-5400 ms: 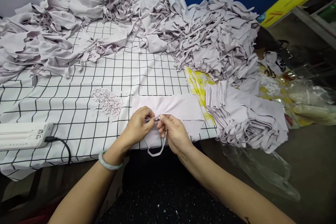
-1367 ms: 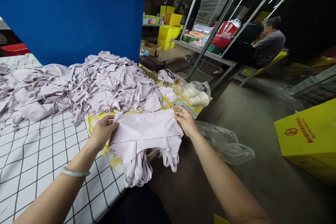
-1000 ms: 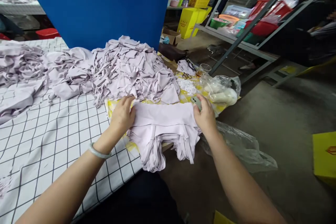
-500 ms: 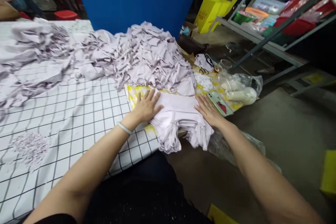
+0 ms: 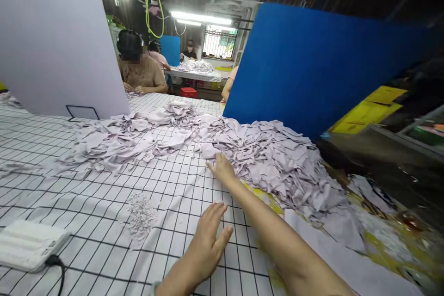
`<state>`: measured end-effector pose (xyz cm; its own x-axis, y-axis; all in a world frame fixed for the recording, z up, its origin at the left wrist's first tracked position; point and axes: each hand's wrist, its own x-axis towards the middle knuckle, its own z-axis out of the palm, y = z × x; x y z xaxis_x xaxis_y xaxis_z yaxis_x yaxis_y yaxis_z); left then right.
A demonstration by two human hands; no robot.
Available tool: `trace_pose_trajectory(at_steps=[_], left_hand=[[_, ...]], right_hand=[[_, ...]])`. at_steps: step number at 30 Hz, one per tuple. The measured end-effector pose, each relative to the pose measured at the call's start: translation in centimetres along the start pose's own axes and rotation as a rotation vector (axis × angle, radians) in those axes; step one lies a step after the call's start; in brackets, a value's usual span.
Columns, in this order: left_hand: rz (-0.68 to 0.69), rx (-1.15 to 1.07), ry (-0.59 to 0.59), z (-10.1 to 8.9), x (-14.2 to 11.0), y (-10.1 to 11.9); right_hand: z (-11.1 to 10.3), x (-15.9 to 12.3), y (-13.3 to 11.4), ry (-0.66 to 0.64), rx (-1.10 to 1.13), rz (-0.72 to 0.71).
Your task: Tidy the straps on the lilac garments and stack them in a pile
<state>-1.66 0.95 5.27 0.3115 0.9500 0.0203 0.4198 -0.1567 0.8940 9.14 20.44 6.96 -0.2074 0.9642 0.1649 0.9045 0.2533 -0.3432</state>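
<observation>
Lilac cloth [image 5: 267,150] lies crumpled near the outstretched right hand [image 5: 224,171].

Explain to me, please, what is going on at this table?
A person's right grip is open and stretched toward the crumpled pale cloth pieces; whether it touches them is hard to tell. The left grip is also open, above the checked tablecloth, holding nothing visible. Small pale scraps lie to its left. A flatter cloth lies beyond the right forearm. Across the table is a co-worker.
</observation>
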Motion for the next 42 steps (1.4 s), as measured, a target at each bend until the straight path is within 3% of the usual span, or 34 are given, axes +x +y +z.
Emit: trace_pose_trajectory(at_steps=[3, 6, 9, 10, 12, 14, 16, 19, 23, 26, 28, 31, 34, 36, 37, 38, 39, 42], left_hand=[[-0.091, -0.099, 0.09, -2.2, -0.2, -1.3], [-0.154, -0.188, 0.243, -5.0, -0.3, -2.7], [-0.151, -0.161, 0.365, -7.1, -0.5, -4.3], [-0.127, -0.111, 0.377, -7.5, -0.8, -4.8], [-0.056, 0.018, 0.35, -7.5, -1.5, -5.9], [0.015, 0.122, 0.286, -6.8, -2.6, -6.7], [0.058, 0.199, 0.255, -6.2, -3.6, -7.3], [0.103, 0.347, 0.327, -5.9, -3.9, -7.2], [0.178, 0.544, 0.377, -6.4, -2.5, -4.7], [0.223, 0.637, 0.163, -5.6, -2.3, -2.5], [0.188, 0.696, -0.028, -4.6, -3.0, -2.1], [0.088, 0.712, -0.173, -3.5, -4.8, -2.5], [0.125, 0.594, -0.169, -4.3, -7.1, -1.3], [0.187, 0.396, -0.193, -6.1, -9.0, 1.6], [0.174, 0.252, -0.261, -7.3, -10.0, 3.5], [0.134, 0.098, -0.359, -8.6, -10.9, 5.6], [0.089, -0.042, -0.381, -9.7, -11.8, 7.6], [-0.082, -0.36, -0.364, -12.1, -12.7, 11.3]], right_hand=[[1.1, 4.5, -1.7, 0.07, -0.018, 0.085], [0.9, 2.8, -2.1, 0.064, -0.006, 0.013], [0.5, -5.4, -2.1, -0.041, 0.032, -0.226], [0.3, -9.0, -1.9, -0.08, 0.039, -0.369], [-0.4, -16.4, -1.7, -0.099, 0.014, -0.474], [-1.5, -22.6, -1.4, -0.153, 0.036, -0.464], [-2.4, -26.4, -1.0, -0.201, 0.145, -0.401], [-2.5, -27.3, -0.3, -0.116, 0.331, -0.177], [-1.0, -22.6, -0.2, 0.069, 0.28, 0.093], [-0.4, -19.6, -1.0, -0.131, 0.093, 0.092], [-0.7, -19.4, -1.3, -0.254, 0.073, 0.04], [-1.9, -21.7, -0.7, -0.244, 0.273, 0.0], [-4.6, -25.5, -0.1, -0.128, 0.613, 0.017], [-7.4, -28.1, -0.5, 0.005, 0.817, 0.013], [-9.1, -29.3, -0.9, 0.078, 0.901, 0.009], [-10.8, -30.3, -1.5, 0.144, 0.976, 0.013], [-12.4, -31.1, -2.2, 0.2, 1.046, 0.025], [-15.3, -31.5, -3.5, 0.288, 1.193, 0.11]])
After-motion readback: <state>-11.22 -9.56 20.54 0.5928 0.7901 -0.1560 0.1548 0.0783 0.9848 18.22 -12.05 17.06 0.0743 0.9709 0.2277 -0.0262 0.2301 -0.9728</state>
